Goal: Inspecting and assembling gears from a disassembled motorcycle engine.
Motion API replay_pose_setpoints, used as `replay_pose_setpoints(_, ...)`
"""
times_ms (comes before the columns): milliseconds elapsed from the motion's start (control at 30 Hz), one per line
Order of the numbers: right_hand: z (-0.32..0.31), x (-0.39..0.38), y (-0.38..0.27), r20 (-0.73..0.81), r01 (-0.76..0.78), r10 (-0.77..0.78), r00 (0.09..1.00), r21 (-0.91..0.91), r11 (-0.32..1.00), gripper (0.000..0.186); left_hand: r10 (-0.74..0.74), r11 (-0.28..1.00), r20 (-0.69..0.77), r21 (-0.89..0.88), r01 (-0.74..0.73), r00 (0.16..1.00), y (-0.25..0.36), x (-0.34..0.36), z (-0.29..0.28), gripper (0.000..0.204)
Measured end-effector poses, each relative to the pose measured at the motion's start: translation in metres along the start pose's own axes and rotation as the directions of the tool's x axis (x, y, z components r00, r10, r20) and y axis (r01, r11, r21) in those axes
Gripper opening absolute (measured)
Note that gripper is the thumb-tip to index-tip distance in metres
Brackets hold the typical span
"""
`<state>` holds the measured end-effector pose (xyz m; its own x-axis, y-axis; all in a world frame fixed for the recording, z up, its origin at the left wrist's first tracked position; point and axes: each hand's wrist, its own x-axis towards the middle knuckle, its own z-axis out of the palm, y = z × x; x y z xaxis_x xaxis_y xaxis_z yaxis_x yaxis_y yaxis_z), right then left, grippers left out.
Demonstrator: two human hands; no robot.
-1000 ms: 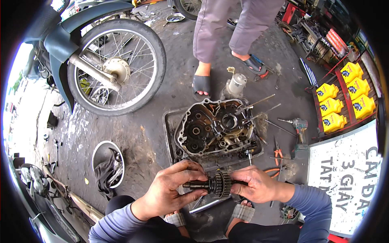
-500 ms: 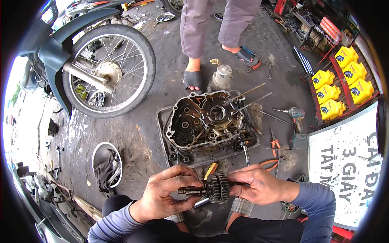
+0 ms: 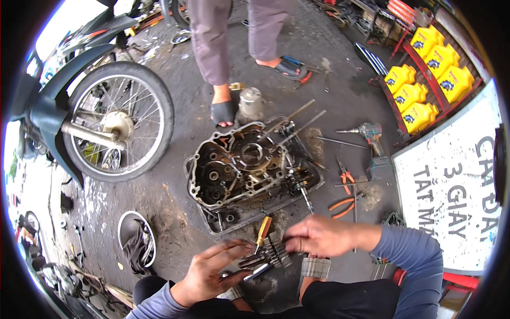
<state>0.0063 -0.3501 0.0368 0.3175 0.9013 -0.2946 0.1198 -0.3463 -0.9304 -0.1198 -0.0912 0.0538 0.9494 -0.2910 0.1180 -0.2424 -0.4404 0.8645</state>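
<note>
A dark metal gear shaft (image 3: pixel 275 254), blurred by motion, is between my two hands, low in front of me. My left hand (image 3: pixel 211 270) has its thumb and fingers around the plain end of the shaft. My right hand (image 3: pixel 328 237), its fingertips smeared, is closed at the geared end. Just beyond the shaft is a screwdriver with a yellow handle (image 3: pixel 264 229). Farther off, an opened engine crankcase (image 3: pixel 241 165), oily inside, sits on a metal tray (image 3: pixel 215 227).
Orange-handled pliers (image 3: pixel 345 178) and a cordless impact driver (image 3: pixel 370 143) lie right of the crankcase. A bowl with a dark rag (image 3: pixel 139 239) is at left, below a motorcycle wheel (image 3: pixel 163 119). Another person's sandalled foot (image 3: pixel 223 111) stands behind a metal cylinder (image 3: pixel 251 103). Yellow bottles (image 3: pixel 419 117) fill a rack.
The view has shifted, so the crankcase and tools sit farther left. The gear shaft has tilted and blurred; the right hand has shifted up along its geared end. More of the yellow-handled screwdriver shows.
</note>
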Motion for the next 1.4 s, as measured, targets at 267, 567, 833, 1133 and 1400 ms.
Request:
replay_pose_setpoints(267, -0.128, -0.025, 0.111, -0.630, -0.542, 0.272, 0.727, -0.284, 0.791, 0.029, -0.436, 0.885, -0.006, 0.180, 0.430, 0.900, 0.001, -0.031, -0.018, 0.038)
replay_pose_setpoints(567, -0.179, 0.160, 0.256, -0.682, -0.133, -0.029, 0.730, -0.185, 0.974, 0.027, -0.725, 0.689, 0.259, 0.273, 0.672, 0.638, 0.010, -0.066, 0.007, 0.040)
replay_pose_setpoints(833, -0.204, 0.240, 0.240, -0.370, 0.022, -0.192, 0.909, -0.417, 0.909, 0.024, -0.832, 0.540, 0.168, 0.023, 0.841, 0.529, -0.028, -0.103, 0.031, 0.034)
replay_pose_setpoints(1133, -0.189, 0.167, 0.283, -0.851, -0.099, -0.017, 0.525, -0.081, 0.992, 0.034, -0.600, 0.569, -0.426, 0.366, 0.736, 0.677, -0.220, -0.033, 0.124, 0.029)
replay_pose_setpoints(1400, -0.081, -0.006, 0.238, -0.708, 0.182, 0.544, 0.450, 0.669, 0.721, 0.019, -0.524, 0.640, -0.562, 0.236, 0.731, 0.640, -0.233, -0.018, 0.142, 0.017)
